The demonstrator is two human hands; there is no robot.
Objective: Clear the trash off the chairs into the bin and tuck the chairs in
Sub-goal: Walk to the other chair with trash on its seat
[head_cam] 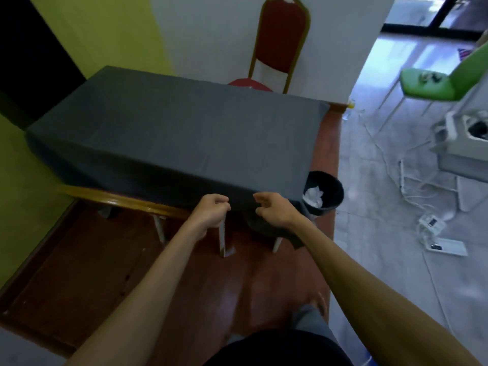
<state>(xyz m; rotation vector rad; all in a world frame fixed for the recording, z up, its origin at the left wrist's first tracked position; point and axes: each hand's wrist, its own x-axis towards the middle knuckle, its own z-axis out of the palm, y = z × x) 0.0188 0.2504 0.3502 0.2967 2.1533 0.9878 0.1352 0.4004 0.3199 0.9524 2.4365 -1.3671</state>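
The table (171,133) under its grey cloth (184,180) blocks the way ahead, both hands at its near edge; the black bin (326,191) stands just beside its right corner; the red floor (105,260) nearer the person lies open; cables (422,186) litter the tiles to the right; a red chair (280,43) closes the far side.

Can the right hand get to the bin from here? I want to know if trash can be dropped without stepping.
Probably yes: the bin stands open just right of the right hand, nothing between them.
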